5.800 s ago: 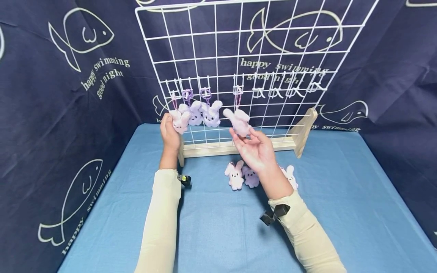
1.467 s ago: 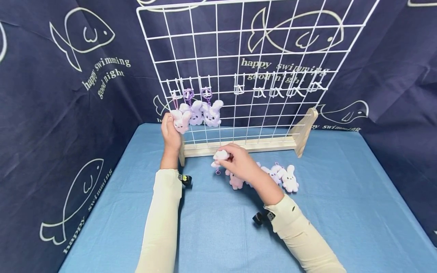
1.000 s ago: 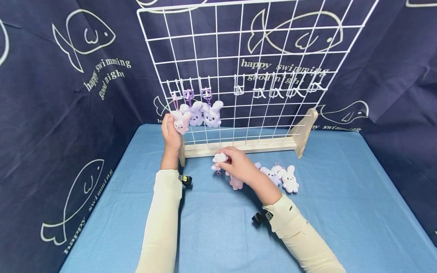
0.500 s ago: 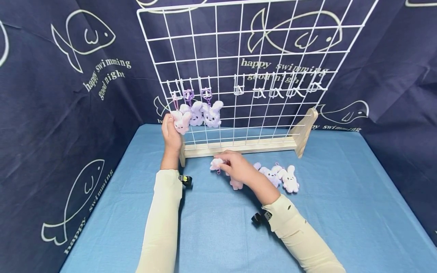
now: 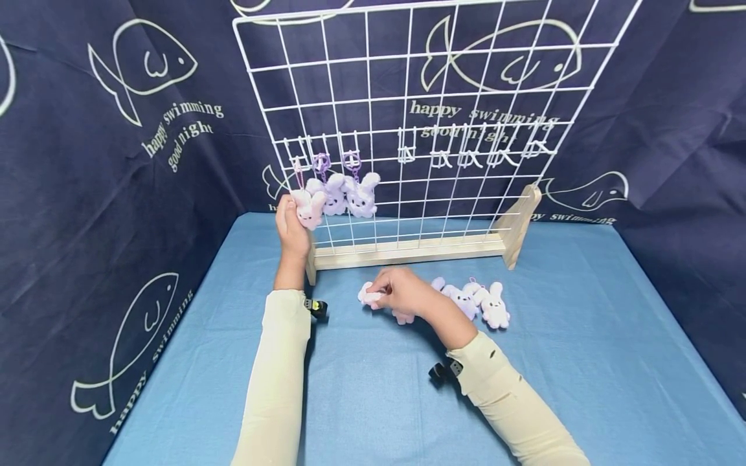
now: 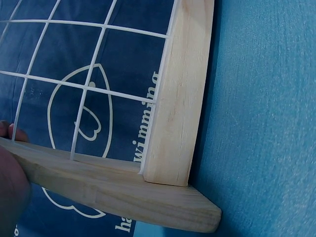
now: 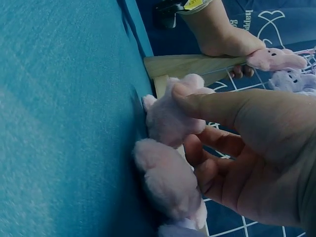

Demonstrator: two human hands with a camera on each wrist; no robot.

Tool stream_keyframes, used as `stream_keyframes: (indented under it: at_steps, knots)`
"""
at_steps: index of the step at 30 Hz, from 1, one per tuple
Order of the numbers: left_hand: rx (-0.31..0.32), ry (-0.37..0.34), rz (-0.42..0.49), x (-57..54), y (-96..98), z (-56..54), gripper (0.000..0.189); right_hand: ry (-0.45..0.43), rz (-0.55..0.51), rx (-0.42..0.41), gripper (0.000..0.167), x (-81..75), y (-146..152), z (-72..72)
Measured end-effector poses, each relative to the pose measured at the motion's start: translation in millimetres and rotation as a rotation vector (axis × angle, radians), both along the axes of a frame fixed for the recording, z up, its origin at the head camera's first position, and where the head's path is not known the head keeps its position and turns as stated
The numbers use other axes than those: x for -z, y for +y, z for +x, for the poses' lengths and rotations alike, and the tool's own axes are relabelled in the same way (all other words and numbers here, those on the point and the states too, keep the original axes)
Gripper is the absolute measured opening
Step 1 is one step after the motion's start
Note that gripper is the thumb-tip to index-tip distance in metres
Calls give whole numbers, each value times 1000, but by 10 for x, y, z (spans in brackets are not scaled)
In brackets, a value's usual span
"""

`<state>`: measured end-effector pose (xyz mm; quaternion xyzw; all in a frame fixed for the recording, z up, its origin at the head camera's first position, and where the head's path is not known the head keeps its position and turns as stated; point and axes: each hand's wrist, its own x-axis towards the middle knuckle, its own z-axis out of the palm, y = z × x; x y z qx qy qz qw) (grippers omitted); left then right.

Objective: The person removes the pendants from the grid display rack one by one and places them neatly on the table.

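In the head view, my right hand (image 5: 410,292) pinches a pale pink plush bunny keychain (image 5: 370,295) low over the blue cloth. The right wrist view shows thumb and fingers on the held bunny, with another pink plush bunny (image 7: 170,180) close beside it. My left hand (image 5: 293,232) grips the left wooden upright of the wire grid rack, its fingers partly hidden behind. Next to that hand hangs a pink bunny (image 5: 309,210), followed by two lilac bunnies (image 5: 335,197) (image 5: 362,197), all on the rack's left hooks.
The rack's wooden base bar (image 5: 408,251) spans the back of the table. Several white hooks (image 5: 469,158) at its right carry nothing. A lilac bunny (image 5: 464,301) and a white bunny (image 5: 495,307) lie right of my right hand. Fish-print fabric (image 5: 163,362) surrounds the table.
The pink bunny that hung on the middle hook is off it, in my right hand, and has come down toward the cloth. My left hand has stayed on the rack.
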<state>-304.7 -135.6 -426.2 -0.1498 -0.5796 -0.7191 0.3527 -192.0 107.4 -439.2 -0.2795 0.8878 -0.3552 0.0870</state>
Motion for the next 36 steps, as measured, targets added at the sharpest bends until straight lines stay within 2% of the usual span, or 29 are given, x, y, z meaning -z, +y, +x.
stream_keyframes:
  at_steps: [2, 8, 12, 16, 25, 30, 36]
  knots:
    - [4, -4, 3, 0, 1, 4, 31, -9, 5, -15, 16, -14, 1, 8]
    - [6, -1, 0, -12, 0, 18, 31, -59, 24, 1, 17, -45, 2, 24]
    - [0, -1, -9, -15, -5, 5, 31, -91, 51, -16, 25, -39, 8, 29]
    - [1, -2, -10, -13, -4, 4, 31, -163, 45, -32, 35, -50, 12, 59]
    - [16, -6, 1, -7, 2, 14, 30, -274, 58, -4, 37, -105, 15, 105]
    - [34, -10, 20, -18, 8, 22, 30, -208, 116, -8, 32, -121, -3, 87]
    - [22, -26, 10, -18, 9, 27, 32, -166, 91, 14, 25, -92, -27, 65]
